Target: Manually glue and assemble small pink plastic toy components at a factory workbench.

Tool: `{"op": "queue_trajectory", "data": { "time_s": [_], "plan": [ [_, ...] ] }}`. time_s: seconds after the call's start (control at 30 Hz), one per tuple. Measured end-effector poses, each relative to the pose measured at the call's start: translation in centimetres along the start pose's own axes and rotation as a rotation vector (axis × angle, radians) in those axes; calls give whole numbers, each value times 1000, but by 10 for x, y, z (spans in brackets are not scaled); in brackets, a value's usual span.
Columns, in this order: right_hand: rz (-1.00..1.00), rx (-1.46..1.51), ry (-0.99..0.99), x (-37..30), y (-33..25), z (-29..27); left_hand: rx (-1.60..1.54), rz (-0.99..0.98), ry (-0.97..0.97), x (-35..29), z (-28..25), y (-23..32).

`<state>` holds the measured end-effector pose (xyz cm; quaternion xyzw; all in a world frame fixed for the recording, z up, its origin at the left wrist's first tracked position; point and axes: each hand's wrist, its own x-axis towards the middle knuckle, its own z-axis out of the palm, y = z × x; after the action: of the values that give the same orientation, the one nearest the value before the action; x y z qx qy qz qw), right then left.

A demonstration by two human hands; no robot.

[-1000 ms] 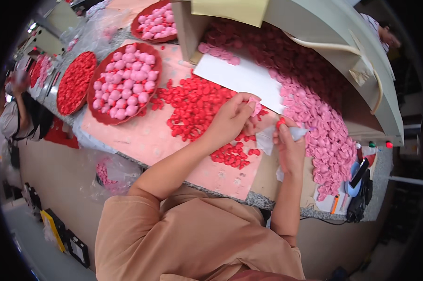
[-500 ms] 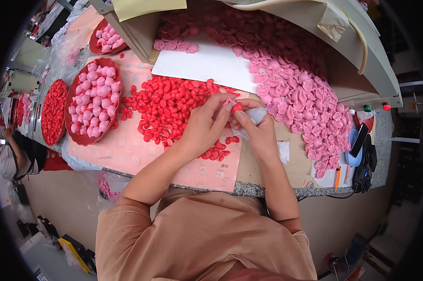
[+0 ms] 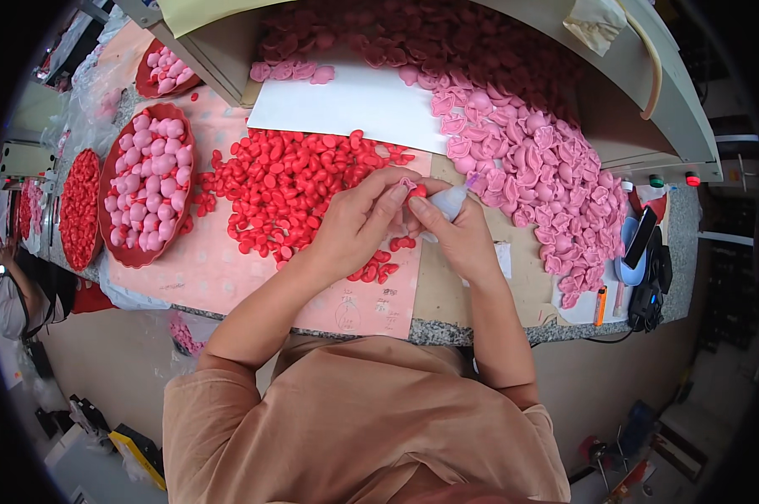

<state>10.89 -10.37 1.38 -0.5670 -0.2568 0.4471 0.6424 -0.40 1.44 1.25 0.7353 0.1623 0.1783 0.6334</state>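
Observation:
Both hands meet over the table, just right of the heap of red bean-shaped pieces [image 3: 283, 185]. Pinched in the fingertips of my left hand [image 3: 352, 223] is a small pink hollow piece [image 3: 406, 184] with a frilled edge. My right hand [image 3: 463, 244] presses a glossy red piece [image 3: 417, 192] against it with thumb and finger. A small translucent squeeze bottle [image 3: 449, 202] with a purple tip also sits in the right hand, tip pointing away to the upper right. The fingers partly cover where the red and pink pieces meet.
A big pile of pink hollow pieces [image 3: 539, 168] spills from a cabinet onto the right side. At left stand a red scalloped tray [image 3: 188, 139] of joined pink-and-red pieces and a basket of red pieces [image 3: 81, 210]. A phone [image 3: 640, 238] and an orange cutter [image 3: 600, 306] lie far right.
The whole view has shifted slightly left. Both hands stay together with the red and pink pieces; the squeeze bottle has turned a little and shows more clearly.

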Motion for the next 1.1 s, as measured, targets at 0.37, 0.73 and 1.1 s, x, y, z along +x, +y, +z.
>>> {"op": "queue_trajectory", "data": {
  "time_s": [0.37, 0.73, 1.1],
  "plan": [
    [30, 57, 6, 0, 8, -3, -312, -132, -102, 2, -1, 2],
    [1, 134, -47, -1, 3, 3, -425, -168, -147, 1, -1, 3],
    [159, 595, -11, -4, 2, 7, 125, 232, -112, 7, -13, -8]
  ]
}}
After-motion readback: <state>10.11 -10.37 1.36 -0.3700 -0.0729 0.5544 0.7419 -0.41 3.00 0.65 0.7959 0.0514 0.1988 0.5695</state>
